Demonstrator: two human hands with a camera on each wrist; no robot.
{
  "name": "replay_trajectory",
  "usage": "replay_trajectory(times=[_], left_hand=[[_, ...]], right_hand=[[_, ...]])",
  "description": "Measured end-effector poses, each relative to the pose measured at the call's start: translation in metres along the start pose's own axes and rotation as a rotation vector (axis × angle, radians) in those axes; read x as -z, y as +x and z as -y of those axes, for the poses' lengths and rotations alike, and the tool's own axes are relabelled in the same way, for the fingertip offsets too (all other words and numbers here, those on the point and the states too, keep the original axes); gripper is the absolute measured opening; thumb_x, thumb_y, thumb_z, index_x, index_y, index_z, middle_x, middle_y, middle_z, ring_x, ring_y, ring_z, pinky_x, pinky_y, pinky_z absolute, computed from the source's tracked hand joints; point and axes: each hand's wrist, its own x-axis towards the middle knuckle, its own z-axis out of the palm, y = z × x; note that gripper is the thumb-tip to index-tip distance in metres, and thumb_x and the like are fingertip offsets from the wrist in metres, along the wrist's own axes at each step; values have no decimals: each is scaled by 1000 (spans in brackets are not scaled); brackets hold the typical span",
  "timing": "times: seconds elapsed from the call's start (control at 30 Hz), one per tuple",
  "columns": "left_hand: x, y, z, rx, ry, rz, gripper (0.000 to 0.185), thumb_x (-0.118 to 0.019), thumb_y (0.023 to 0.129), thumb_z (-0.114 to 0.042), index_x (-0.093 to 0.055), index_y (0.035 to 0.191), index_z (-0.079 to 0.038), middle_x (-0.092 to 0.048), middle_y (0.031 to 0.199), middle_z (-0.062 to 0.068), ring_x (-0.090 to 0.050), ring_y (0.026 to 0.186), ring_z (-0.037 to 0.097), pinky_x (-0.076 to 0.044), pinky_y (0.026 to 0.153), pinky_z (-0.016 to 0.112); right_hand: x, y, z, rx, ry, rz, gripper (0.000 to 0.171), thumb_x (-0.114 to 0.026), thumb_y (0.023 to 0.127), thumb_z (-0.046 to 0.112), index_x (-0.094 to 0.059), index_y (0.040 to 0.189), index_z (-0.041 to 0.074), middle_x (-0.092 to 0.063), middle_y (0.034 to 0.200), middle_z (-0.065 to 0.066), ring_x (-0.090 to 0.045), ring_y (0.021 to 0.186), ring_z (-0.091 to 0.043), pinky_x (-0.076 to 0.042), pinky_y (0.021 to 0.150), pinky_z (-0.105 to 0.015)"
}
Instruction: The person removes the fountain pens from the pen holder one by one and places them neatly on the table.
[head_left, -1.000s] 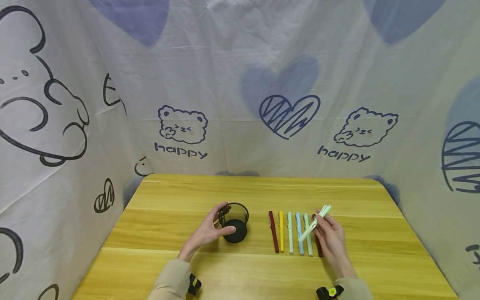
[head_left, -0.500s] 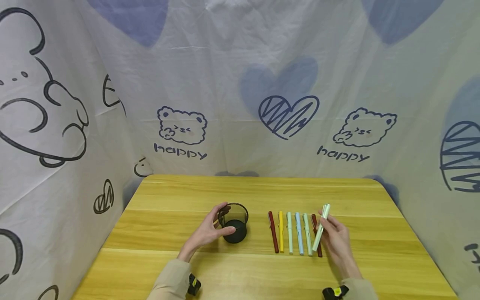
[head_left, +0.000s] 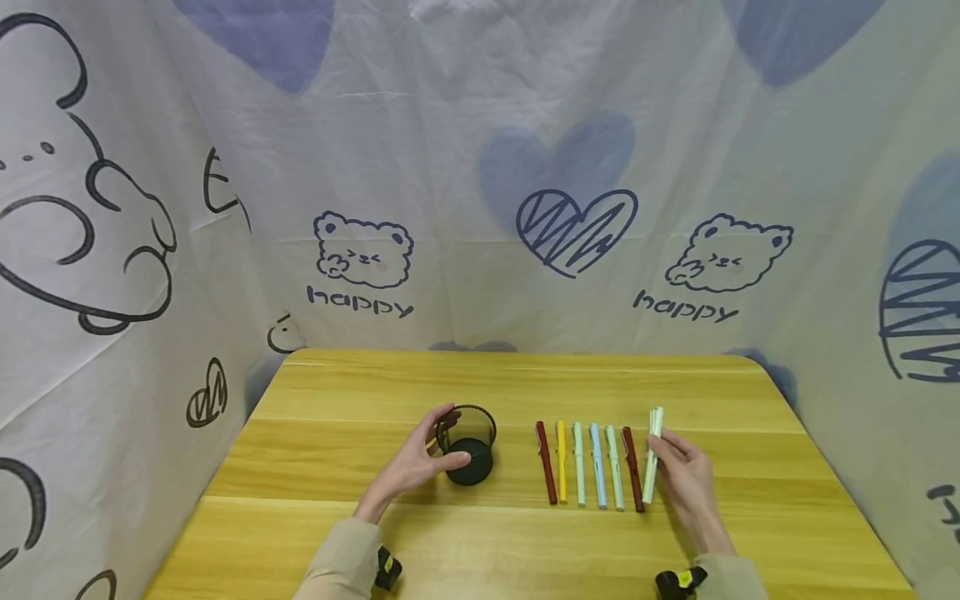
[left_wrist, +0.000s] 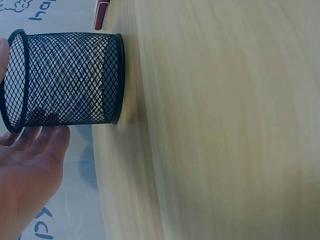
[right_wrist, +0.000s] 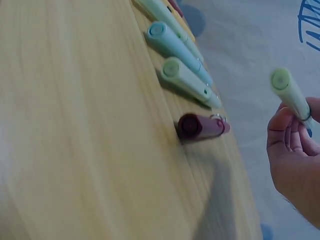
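A black mesh pen holder stands upright on the table, and my left hand holds it from the left, thumb at the front and fingers round the far side. In the left wrist view the mesh pen holder has nothing visible inside. Thumb and fingers of my right hand pinch a pale green pen. The right wrist view shows this pen raised off the wood, apart from the dark red pen that ends the row on the right.
Left of that pen lie a pale green pen, a light blue pen, another pale green pen, a yellow pen and a dark red pen, roughly parallel. Printed cloth hangs behind the wooden table.
My right hand has moved right with the pale green pen, which has turned from slanting to nearly in line with the row. The left hand and pen holder stay put.
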Motion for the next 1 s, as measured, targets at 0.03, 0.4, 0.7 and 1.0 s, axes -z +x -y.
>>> replay_trajectory(times=[0.03,0.4,0.7,1.0], left_hand=[[0,0,0,0,-1,0,87,-77,90,-16,-25,159,-12,-37,161,16,-26,153,40,-21,123,65],[1,0,0,-1,5,-5,87,-77,90,-16,-25,159,-12,-37,161,16,-26,153,40,-21,123,66],[1,1,1,-3,7,6,88,-77,90,-17,-24,159,-9,-35,162,19,-26,153,41,-21,122,66],[1,1,1,-1,9,7,86,-76,90,-16,-24,159,-12,-36,162,18,-26,153,41,-21,122,66]], right_hand=[[1,0,0,0,-17,-4,10,-65,99,18,-69,101,27,-72,89,18,-68,85,1,-58,79,-16],[6,4,-8,29,-137,-100,9,-69,96,15,-70,104,18,-74,84,19,-68,81,2,-57,72,-15],[8,8,-17,35,-246,-165,32,-66,98,16,-63,125,-1,-69,78,25,-66,78,4,-56,69,-15],[11,10,-21,9,-356,-166,49,-64,100,22,-55,137,-9,-65,78,30,-63,81,7,-54,71,-14]])
